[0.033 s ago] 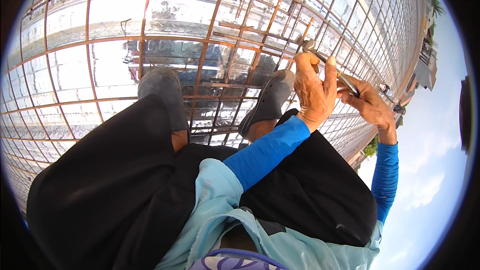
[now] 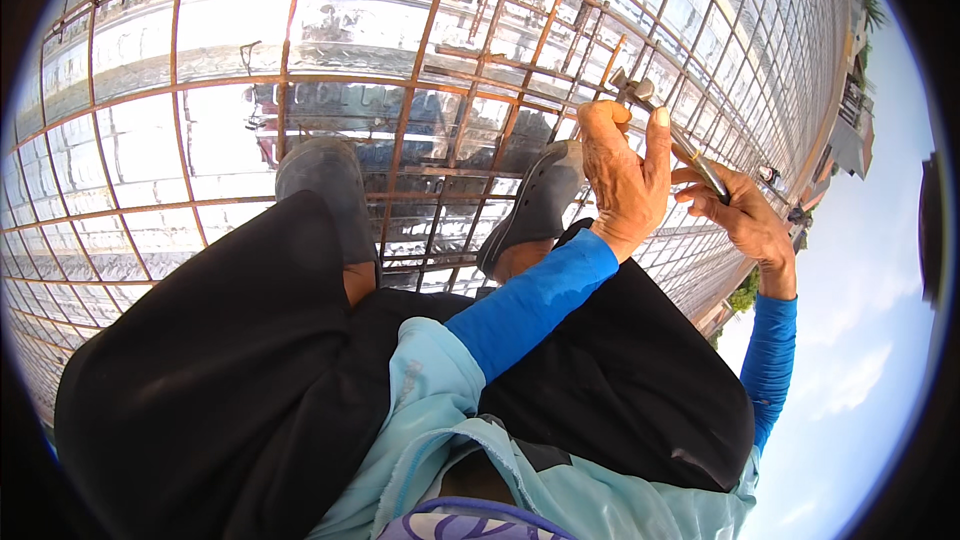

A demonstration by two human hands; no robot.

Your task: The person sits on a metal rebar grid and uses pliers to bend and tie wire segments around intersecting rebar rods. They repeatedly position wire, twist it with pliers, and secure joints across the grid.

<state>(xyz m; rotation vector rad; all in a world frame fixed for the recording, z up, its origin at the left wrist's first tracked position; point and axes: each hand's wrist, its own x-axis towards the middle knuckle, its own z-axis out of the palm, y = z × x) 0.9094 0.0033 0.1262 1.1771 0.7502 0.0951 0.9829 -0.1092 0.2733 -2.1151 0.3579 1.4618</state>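
Observation:
My left hand is raised beyond my right knee, its index finger curled and its thumb pointing up. What its fingers hold, if anything, is hidden. Beside it, my right hand grips the lower handle of a hammer-like metal tool. A yellowish band circles the straight handle. The blunt metal head sits just above my left fingertips, close to the rusty rebar grid; I cannot tell whether they touch.
Dark clogs on my feet stand at the rebar grid. Shiny ribbed metal sheeting lies under the bars, with short rebar pieces among them. Rooftops and trees show beyond the right edge.
The tool's head has shifted slightly to the right and turned, showing more of itself above my left fingers. My right hand has dropped a little; my left hand has moved slightly left.

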